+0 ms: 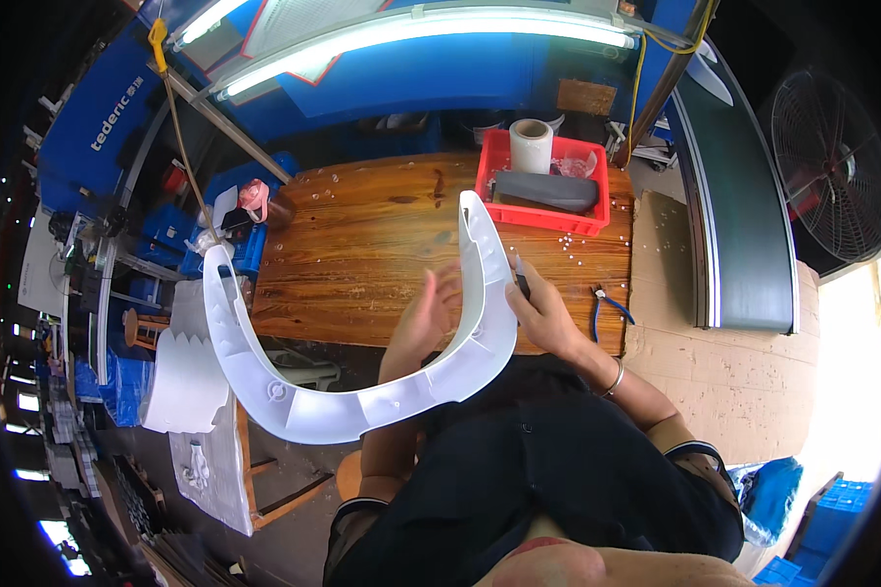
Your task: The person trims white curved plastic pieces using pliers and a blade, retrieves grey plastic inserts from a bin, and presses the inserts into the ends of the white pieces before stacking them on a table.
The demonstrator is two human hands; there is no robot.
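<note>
A large white U-shaped plastic part (401, 399) is in front of me, its two ends pointing away and its curve lying across my left forearm. My left hand (427, 315) is inside the U, thumb raised and fingers stretched toward the part's right arm; the fingertips are partly hidden behind it. Beside the outer edge of that same arm, my right hand (544, 315) is closed on a small knife (523, 280) with a dark handle and a short blade. Whether the blade touches the plastic, I cannot tell.
Beneath is a wooden table (362, 225) with scattered white bits. A red bin (597, 220) holds a white roll and a dark grey piece. Blue-handled nippers (612, 305) lie to the right, near cardboard (695, 362) and a green conveyor (739, 205). Blue bins (250, 252) stand left.
</note>
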